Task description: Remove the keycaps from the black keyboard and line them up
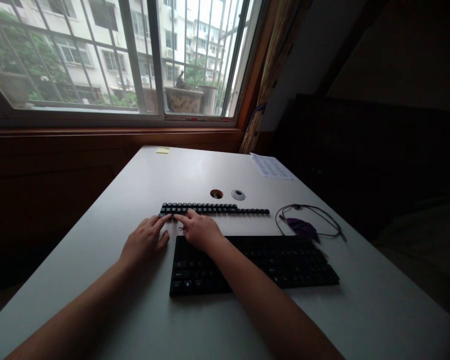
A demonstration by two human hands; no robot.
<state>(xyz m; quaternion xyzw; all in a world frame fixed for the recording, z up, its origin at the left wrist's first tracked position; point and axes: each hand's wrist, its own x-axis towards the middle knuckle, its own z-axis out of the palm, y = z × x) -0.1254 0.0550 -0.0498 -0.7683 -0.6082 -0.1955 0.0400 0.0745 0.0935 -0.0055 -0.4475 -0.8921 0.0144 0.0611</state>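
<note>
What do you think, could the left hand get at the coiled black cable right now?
Probably not easily: the right hand and forearm lie between the left hand and the coiled black cable.

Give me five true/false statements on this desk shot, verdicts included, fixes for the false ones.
1. The left hand and right hand are both at the left end of the keycap rows. True.
2. The black keyboard lies between the keycap rows and the window. False: it lies on the near side of the rows.
3. The right forearm passes over the black keyboard. True.
4. The yellow sticky note lies at the near edge of the desk. False: it lies at the far edge, toward the left.
5. The grommet cover fills the desk hole. False: it lies to the right of it.
</note>
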